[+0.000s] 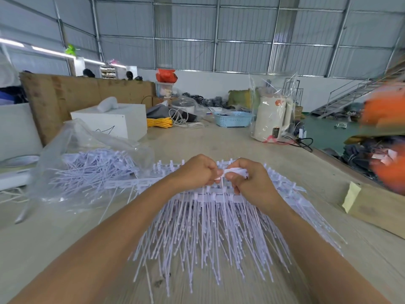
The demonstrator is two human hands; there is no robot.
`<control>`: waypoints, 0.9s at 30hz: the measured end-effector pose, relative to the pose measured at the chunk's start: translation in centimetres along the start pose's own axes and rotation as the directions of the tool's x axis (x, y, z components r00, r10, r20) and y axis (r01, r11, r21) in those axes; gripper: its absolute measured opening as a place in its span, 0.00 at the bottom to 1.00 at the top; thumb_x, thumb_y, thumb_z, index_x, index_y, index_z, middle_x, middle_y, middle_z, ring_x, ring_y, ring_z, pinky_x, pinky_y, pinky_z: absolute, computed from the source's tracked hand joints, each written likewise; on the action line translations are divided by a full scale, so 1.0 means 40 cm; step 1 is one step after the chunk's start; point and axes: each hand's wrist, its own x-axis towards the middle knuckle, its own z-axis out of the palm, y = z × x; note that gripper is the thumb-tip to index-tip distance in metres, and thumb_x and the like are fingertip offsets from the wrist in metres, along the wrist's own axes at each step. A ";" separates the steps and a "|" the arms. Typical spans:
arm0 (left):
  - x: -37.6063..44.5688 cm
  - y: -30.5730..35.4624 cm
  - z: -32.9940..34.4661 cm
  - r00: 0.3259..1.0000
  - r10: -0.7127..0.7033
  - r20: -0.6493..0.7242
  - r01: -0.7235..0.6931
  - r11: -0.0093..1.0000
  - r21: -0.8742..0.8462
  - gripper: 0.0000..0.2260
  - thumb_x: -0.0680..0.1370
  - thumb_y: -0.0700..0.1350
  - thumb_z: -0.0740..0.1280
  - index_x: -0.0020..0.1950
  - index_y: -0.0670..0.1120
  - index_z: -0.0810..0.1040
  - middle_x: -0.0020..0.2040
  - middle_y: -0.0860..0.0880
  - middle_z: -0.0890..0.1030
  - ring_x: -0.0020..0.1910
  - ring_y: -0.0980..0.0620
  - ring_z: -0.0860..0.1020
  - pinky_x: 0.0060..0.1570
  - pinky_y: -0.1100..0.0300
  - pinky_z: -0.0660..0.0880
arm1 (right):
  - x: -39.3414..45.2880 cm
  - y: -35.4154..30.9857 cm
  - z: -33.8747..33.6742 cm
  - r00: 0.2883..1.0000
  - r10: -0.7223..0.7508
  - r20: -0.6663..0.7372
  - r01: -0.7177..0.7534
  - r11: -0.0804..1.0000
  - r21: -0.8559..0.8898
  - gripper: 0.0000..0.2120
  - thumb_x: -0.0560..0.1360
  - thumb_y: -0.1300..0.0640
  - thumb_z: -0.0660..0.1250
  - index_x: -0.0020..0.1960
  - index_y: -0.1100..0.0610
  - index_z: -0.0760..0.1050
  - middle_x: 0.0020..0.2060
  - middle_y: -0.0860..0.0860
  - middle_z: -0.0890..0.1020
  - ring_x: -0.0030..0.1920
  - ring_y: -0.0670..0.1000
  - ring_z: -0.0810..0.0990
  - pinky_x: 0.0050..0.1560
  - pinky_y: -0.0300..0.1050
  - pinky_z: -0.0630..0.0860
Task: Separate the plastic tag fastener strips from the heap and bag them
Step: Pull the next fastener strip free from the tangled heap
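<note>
A heap of white plastic tag fastener strips (208,229) fans out on the wooden table in front of me, thin tails pointing toward me. My left hand (197,170) and my right hand (249,181) meet above the heap's far side. Both pinch one white fastener strip (232,172) between thumb and curled fingers, its tail hanging down between them. To the left lies a clear plastic bag (87,150), its mouth facing the heap, with several separated strips (96,170) inside.
A white box (114,121) stands behind the bag. Further back are a yellow cord coil (158,122), a blue basket (233,118) and a bagged white kettle (271,119). A wooden block with tape (372,207) lies at the right, by the table edge.
</note>
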 end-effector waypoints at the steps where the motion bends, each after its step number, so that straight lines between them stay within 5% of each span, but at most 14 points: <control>1: 0.004 0.000 0.001 1.000 -0.028 0.002 0.028 0.998 -0.063 0.17 0.79 0.41 0.65 0.28 0.46 0.74 0.20 0.54 0.72 0.20 0.61 0.67 0.26 0.67 0.65 | 0.002 0.001 0.004 0.999 -0.031 -0.024 0.030 0.999 -0.046 0.06 0.74 0.68 0.66 0.42 0.60 0.74 0.30 0.50 0.74 0.29 0.47 0.73 0.33 0.39 0.71; 4: 0.017 0.000 0.004 0.993 -0.114 0.024 0.116 0.968 -0.224 0.19 0.78 0.36 0.65 0.26 0.44 0.72 0.16 0.53 0.70 0.17 0.61 0.65 0.25 0.68 0.64 | 0.000 0.001 0.012 0.984 -0.166 -0.063 0.155 0.976 -0.153 0.05 0.72 0.71 0.66 0.42 0.64 0.75 0.35 0.49 0.73 0.37 0.54 0.74 0.39 0.48 0.74; 7: 0.017 -0.008 0.000 0.985 -0.152 0.080 0.169 0.938 -0.301 0.26 0.77 0.34 0.63 0.17 0.46 0.72 0.17 0.53 0.67 0.17 0.59 0.62 0.24 0.66 0.60 | -0.005 -0.001 0.012 0.906 -0.423 -0.020 0.392 0.856 -0.338 0.05 0.69 0.75 0.67 0.40 0.68 0.75 0.37 0.52 0.72 0.37 0.54 0.73 0.37 0.43 0.68; 10: 0.013 -0.012 -0.009 0.981 -0.177 0.081 0.194 0.928 -0.319 0.27 0.77 0.37 0.64 0.16 0.46 0.71 0.20 0.51 0.64 0.21 0.55 0.60 0.28 0.63 0.56 | 0.000 0.001 0.012 0.867 -0.496 -0.045 0.447 0.815 -0.370 0.05 0.69 0.75 0.67 0.40 0.67 0.76 0.37 0.52 0.72 0.36 0.52 0.72 0.36 0.40 0.65; 15: 0.021 0.007 -0.013 0.988 -0.149 0.038 0.153 0.952 -0.264 0.23 0.77 0.39 0.65 0.21 0.47 0.69 0.20 0.50 0.64 0.22 0.53 0.61 0.30 0.60 0.57 | 0.019 0.013 0.019 0.964 -0.189 -0.187 0.161 0.975 -0.155 0.06 0.74 0.70 0.66 0.43 0.61 0.75 0.37 0.46 0.74 0.36 0.50 0.78 0.32 0.50 0.78; 19: 0.001 0.004 -0.018 0.989 -0.112 0.101 0.128 0.977 -0.171 0.22 0.77 0.40 0.65 0.22 0.47 0.72 0.20 0.51 0.69 0.24 0.52 0.65 0.30 0.61 0.62 | 0.047 0.035 -0.096 0.865 0.241 -0.441 -0.120 0.952 0.283 0.04 0.77 0.64 0.65 0.43 0.60 0.74 0.32 0.54 0.75 0.26 0.47 0.75 0.23 0.35 0.73; 22: -0.005 0.002 -0.017 0.991 -0.083 0.101 0.092 0.992 -0.084 0.12 0.76 0.38 0.66 0.33 0.41 0.79 0.31 0.48 0.78 0.32 0.49 0.71 0.32 0.61 0.65 | 0.036 0.026 -0.125 0.888 0.339 -0.309 -0.128 0.829 0.544 0.07 0.77 0.66 0.65 0.40 0.61 0.74 0.28 0.53 0.72 0.25 0.46 0.73 0.24 0.35 0.72; 24: -0.002 0.006 -0.011 0.988 -0.093 0.121 0.091 0.996 0.018 0.03 0.75 0.35 0.66 0.44 0.38 0.80 0.41 0.45 0.78 0.36 0.50 0.72 0.32 0.63 0.66 | 0.026 0.002 -0.104 0.932 0.325 -0.162 -0.186 0.811 0.555 0.07 0.76 0.66 0.65 0.40 0.61 0.75 0.27 0.53 0.75 0.25 0.45 0.75 0.25 0.35 0.73; 27: 0.001 -0.007 -0.004 0.993 -0.065 0.098 0.049 0.986 0.158 0.06 0.76 0.35 0.64 0.50 0.41 0.78 0.49 0.41 0.78 0.41 0.46 0.75 0.37 0.61 0.67 | 0.013 -0.030 -0.056 0.954 0.294 0.068 -0.290 0.834 0.470 0.05 0.76 0.67 0.65 0.41 0.63 0.76 0.32 0.54 0.79 0.34 0.50 0.79 0.32 0.39 0.78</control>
